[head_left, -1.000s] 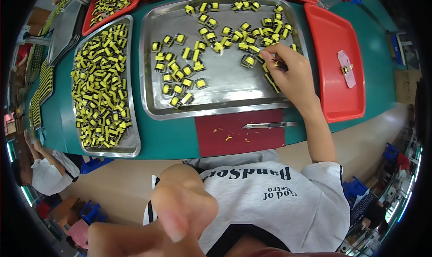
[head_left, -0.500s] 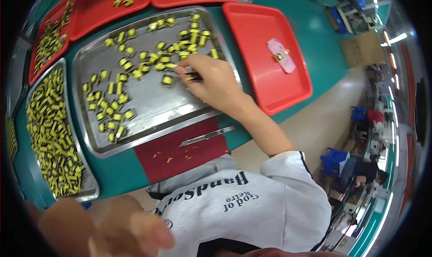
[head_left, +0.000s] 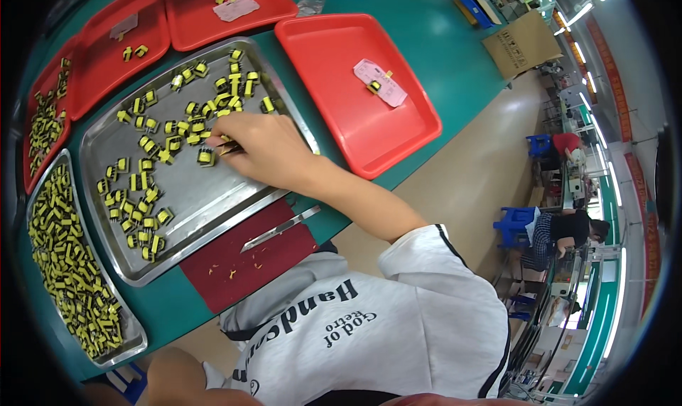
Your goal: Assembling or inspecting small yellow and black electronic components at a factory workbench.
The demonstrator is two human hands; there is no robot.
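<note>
My right hand [head_left: 259, 150] is over the large metal tray [head_left: 206, 225], its thumb and fingers pinched together. Something small and dark shows between them, too covered to name. Just beside the fingertips stands a small yellow-and-black coil part [head_left: 206, 157], like a taped transformer. Several more such parts [head_left: 142, 182] lie scattered across this tray, mostly at its left and far side. At the lower left edge, close to the camera, is bare skin of my left arm or hand [head_left: 174, 377]; no fingers can be made out there.
A long metal tray [head_left: 136, 340] heaped with coil parts stands at left. Red trays [head_left: 348, 139] line the far side and right; some hold pink paper slips [head_left: 382, 83]. A silver knife [head_left: 280, 228] lies on a maroon mat [head_left: 213, 253] among yellow scraps. Co-workers [head_left: 568, 232] sit far right.
The whole view has shifted, so the trays appear farther left. My right hand stays pinched over the same tray. Blurred left fingers at the lower left have gone from sight.
</note>
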